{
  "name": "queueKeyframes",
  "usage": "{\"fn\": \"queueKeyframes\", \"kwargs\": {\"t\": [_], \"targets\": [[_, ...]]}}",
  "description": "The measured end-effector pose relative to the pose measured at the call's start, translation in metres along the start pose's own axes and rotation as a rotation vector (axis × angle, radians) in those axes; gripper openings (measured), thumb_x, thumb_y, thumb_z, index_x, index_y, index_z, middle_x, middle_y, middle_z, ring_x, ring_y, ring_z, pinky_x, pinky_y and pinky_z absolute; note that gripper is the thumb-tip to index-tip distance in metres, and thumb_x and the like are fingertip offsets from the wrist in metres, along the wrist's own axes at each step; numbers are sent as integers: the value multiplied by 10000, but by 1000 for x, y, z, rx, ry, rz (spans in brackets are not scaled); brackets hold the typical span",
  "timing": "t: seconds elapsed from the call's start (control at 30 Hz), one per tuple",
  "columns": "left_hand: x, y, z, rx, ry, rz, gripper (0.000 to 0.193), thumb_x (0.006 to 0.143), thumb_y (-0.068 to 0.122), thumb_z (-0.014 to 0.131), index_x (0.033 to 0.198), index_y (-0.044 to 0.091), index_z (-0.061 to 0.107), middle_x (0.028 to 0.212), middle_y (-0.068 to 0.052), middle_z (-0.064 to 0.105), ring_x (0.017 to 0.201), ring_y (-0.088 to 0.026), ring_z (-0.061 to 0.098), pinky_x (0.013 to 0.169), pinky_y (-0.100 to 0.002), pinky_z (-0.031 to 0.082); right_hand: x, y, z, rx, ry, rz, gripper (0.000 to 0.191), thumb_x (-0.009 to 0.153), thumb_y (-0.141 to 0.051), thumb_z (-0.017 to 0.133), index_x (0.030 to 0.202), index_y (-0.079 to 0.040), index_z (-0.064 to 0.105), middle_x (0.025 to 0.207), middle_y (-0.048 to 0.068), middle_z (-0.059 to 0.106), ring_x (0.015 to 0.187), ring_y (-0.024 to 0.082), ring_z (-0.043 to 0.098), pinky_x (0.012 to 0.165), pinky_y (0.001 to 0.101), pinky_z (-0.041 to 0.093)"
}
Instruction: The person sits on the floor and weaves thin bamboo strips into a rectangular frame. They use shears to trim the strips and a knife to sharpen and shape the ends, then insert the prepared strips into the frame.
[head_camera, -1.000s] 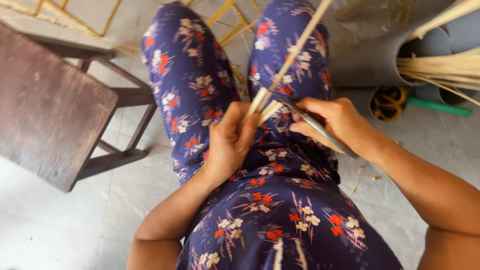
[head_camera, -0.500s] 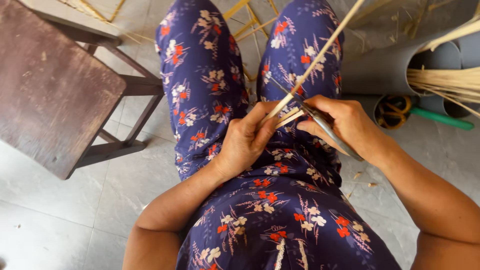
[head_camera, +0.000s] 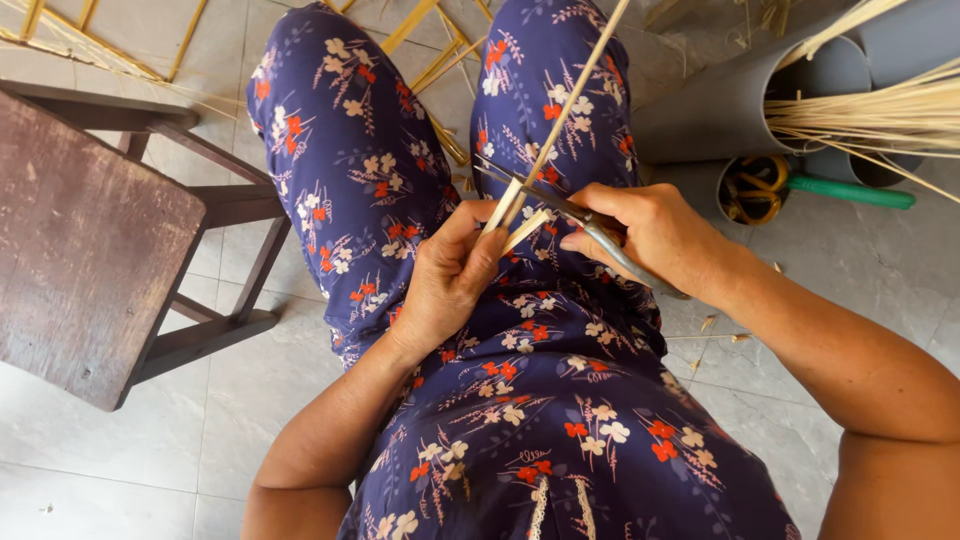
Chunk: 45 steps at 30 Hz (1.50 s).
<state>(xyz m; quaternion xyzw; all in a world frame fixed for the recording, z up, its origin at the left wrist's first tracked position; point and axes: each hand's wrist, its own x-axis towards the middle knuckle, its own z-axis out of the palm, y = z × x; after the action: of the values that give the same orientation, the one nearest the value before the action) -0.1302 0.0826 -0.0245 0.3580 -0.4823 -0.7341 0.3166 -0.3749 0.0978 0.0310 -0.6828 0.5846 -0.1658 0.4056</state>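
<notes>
I sit with my lap covered by a dark blue flowered dress (head_camera: 520, 400). My left hand (head_camera: 448, 275) pinches the near end of a long pale bamboo strip (head_camera: 565, 110) that runs up and away to the top of the view. My right hand (head_camera: 655, 235) grips a metal blade (head_camera: 560, 205) laid across the strip's split end, just beside my left thumb. The strip's near end is parted into two thin slivers (head_camera: 515, 222).
A dark wooden stool (head_camera: 90, 250) stands at my left on the grey tiled floor. Grey pipes (head_camera: 720, 100) holding bundles of bamboo slivers (head_camera: 880, 110) lie at the upper right, with a green-handled tool (head_camera: 850, 190) and yellow-handled scissors (head_camera: 750, 190). A yellow bamboo frame (head_camera: 430, 40) lies between my legs.
Both hands stayed together at the strip's near end; the view shifted slightly and the strip's split end looks a little wider apart under the blade.
</notes>
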Motion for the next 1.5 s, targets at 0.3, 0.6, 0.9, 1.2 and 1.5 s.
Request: {"fn": "queueKeyframes", "kwargs": {"t": [0.3,0.6,0.9,1.2,1.5], "targets": [[0,1,0,364,71,175,173,1126,157,543,1267,76,600,726,103,506,680,5,412,604,-187,374,4,-3,-2,8,-21,18,273,901,-260,759,1067,-59,678,623,80,665,495,155,660,460,322,490],[3,-1,-12,-7,-99,2,243,1104,141,526,1315,44,598,828,86,525,672,-10,407,580,-191,345,3,-2,-8,-17,-86,60,262,890,-300,767,1002,-76,688,576,72,675,472,155,686,437,330,492],[-3,45,-26,55,65,36,332,1121,254,461,1310,36,627,718,106,411,586,4,341,511,-173,274,3,14,-11,49,-5,39,529,767,-333,877,1182,-80,667,817,78,728,729,149,711,661,309,549],[27,66,-19,203,58,99,266,1133,266,456,1151,42,599,679,98,416,573,-8,353,501,-187,294,-40,88,10,456,270,164,413,905,-258,809,1249,-77,669,814,-11,582,699,68,520,637,218,436],[107,72,-12,645,110,284,294,1039,294,689,1146,25,738,771,15,651,702,-64,570,627,-262,487,-25,125,-33,554,513,426,447,891,-210,788,1306,-119,649,769,-49,601,604,38,551,503,210,464]]}}
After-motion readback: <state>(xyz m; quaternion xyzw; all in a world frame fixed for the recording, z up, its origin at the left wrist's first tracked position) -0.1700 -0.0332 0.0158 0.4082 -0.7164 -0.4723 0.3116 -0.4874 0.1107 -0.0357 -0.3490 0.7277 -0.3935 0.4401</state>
